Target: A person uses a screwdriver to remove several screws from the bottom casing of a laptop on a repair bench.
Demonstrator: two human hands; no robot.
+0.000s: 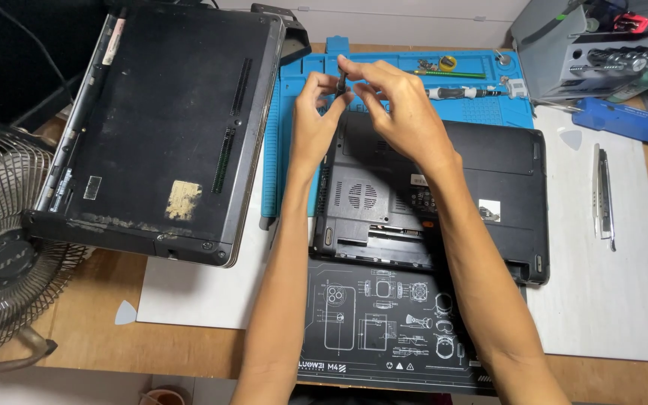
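Both hands meet above the far edge of a black laptop (489, 180) that lies upside down in front of me. My left hand (310, 124) and my right hand (395, 101) pinch a small dark metal piece (342, 81), a screwdriver bit or slim tool, between their fingertips. The laptop rests partly on a blue repair mat (481, 105) and partly on a black printed mat (384, 322). A second, larger dark laptop (166, 120) lies upside down to the left.
A screwdriver (459, 92) lies on the blue mat. A grey tool rack (586, 45) stands at the back right, with a blue case (620, 120) below it. Tweezers (603, 195) rest on a white mat (609, 300). A metal fan (1, 247) sits at the left edge.
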